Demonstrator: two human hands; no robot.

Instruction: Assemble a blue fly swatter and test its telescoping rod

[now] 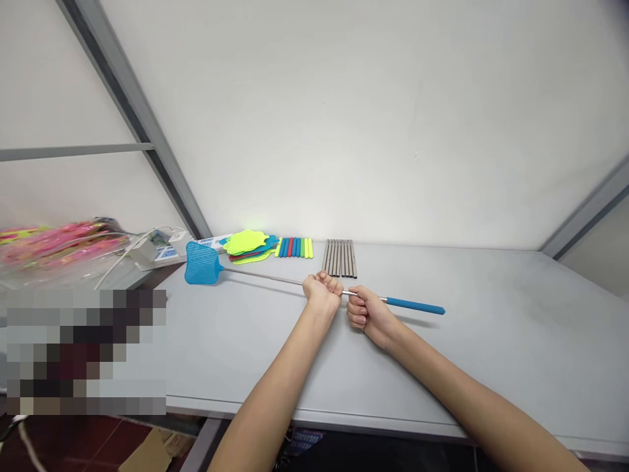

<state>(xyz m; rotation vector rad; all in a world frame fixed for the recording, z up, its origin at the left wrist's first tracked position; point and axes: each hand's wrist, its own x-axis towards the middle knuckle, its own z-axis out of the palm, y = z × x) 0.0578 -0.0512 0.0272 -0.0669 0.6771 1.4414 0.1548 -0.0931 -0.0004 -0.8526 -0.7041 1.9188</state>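
Observation:
Across both hands lies a fly swatter [263,276] with a blue mesh head [202,263] on the left and a blue grip [415,305] on the right. Its thin metal rod looks drawn out long, just above the table. My left hand [324,288] is closed round the rod near its middle, palm turned up. Right beside it, my right hand [368,314] is closed round the rod between the left hand and the blue grip. Several bare metal tubes [339,258] lie in a row just beyond my hands.
On the grey table [491,314], a pile of yellow, blue and red swatter heads [246,242] lies beside a row of coloured grips [293,247]. Further left are a power strip [167,255] with a white cable and a plastic bag of pink items [63,242]. A wall rises behind.

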